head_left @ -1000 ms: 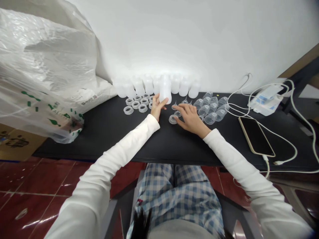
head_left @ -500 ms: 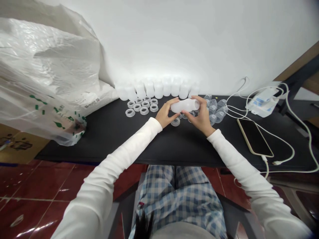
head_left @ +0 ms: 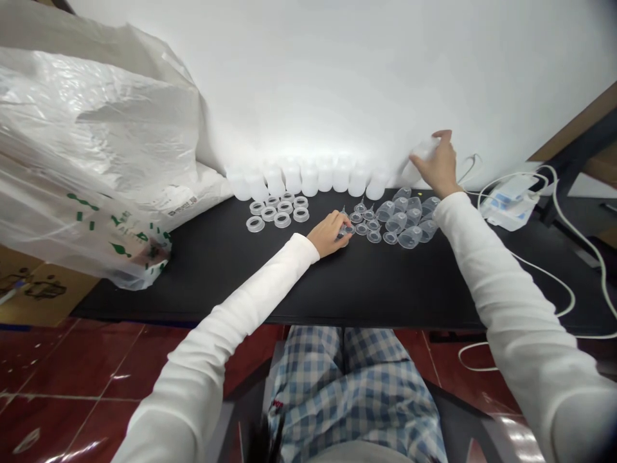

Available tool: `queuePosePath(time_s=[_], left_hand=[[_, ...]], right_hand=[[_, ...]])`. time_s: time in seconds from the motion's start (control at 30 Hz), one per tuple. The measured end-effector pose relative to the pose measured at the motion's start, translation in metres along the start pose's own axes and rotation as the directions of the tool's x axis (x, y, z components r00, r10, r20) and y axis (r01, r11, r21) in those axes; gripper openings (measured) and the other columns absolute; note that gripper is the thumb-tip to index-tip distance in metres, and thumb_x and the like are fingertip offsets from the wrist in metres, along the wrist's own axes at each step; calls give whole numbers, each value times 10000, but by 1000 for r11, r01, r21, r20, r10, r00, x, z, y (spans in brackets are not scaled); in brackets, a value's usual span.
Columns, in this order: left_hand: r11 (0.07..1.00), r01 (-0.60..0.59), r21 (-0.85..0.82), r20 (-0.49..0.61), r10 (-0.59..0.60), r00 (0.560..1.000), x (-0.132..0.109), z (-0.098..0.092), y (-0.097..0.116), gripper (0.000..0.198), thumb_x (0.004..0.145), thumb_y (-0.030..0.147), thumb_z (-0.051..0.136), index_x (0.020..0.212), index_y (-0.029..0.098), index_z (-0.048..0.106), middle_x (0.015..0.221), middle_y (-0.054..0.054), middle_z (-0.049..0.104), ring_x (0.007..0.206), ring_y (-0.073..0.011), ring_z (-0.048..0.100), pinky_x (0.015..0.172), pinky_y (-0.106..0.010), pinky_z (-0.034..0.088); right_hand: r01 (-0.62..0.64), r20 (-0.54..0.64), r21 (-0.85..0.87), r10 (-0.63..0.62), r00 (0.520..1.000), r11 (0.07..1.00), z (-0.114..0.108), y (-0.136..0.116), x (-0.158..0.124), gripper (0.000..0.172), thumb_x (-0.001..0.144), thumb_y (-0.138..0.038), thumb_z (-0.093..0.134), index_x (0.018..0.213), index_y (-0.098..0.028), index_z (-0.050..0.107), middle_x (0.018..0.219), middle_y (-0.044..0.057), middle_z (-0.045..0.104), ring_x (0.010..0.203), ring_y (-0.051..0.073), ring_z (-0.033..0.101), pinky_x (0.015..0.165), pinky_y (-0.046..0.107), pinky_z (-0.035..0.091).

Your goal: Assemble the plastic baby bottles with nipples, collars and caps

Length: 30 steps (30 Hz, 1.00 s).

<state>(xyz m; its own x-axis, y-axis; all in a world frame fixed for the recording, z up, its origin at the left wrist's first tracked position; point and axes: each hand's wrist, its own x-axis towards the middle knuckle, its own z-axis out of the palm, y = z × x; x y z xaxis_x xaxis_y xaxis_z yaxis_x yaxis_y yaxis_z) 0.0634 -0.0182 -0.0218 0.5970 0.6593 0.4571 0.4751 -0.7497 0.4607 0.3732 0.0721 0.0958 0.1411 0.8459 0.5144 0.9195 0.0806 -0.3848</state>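
Note:
My right hand (head_left: 438, 163) is closed around a frosted white bottle (head_left: 424, 149), tilted and raised close to the wall at the right end of the bottle row. My left hand (head_left: 332, 233) reaches the left edge of a group of clear bottle nipples (head_left: 373, 225). Its fingers are pinched on one nipple (head_left: 348, 229), partly hidden under them. Just right of that group lie several clear domed caps (head_left: 409, 222). Several translucent collar rings (head_left: 282, 211) lie together left of my left hand. Along the wall stand several frosted bottles (head_left: 308, 178).
A large white plastic sack (head_left: 125, 122) and a clear bag with green print (head_left: 116, 231) take up the left end of the black table (head_left: 376, 289). White cables and a white power box (head_left: 511, 200) lie at the right. My right sleeve covers the phone's place.
Both hands held the bottle in the middle before. My right hand has carried it right and up toward the wall; my left hand let go and moved onto the nipples.

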Motion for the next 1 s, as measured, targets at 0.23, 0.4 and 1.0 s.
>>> queuePosePath(time_s=[0.23,0.4,1.0], left_hand=[[999,-13,51,0,13,1000,-1,1,0,156,972,314,573,1051,180,561,1059,-110,588,993,-253,596,940,-440,526],[997,-1,77,-18,2,1000,-1,2,-2,160,965,319,575,1044,180,571,1049,-110,582,986,-257,590,947,-444,523],[999,13,53,-30,-11,999,-1,3,-2,149,966,305,567,1032,172,589,1064,-117,580,1015,-259,593,983,-452,514]], right_hand=[[-24,232,-26,29,972,999,42,20,14,761,805,-367,692,1446,-60,420,1286,257,614,1222,397,589,1058,543,443],[6,284,16,-10,959,1000,50,38,14,943,783,-476,701,1528,-47,314,1387,294,543,1318,434,539,1097,594,428],[116,572,-268,61,818,956,3,66,-30,611,653,-817,728,858,-243,702,1023,156,726,1193,486,516,990,732,362]])
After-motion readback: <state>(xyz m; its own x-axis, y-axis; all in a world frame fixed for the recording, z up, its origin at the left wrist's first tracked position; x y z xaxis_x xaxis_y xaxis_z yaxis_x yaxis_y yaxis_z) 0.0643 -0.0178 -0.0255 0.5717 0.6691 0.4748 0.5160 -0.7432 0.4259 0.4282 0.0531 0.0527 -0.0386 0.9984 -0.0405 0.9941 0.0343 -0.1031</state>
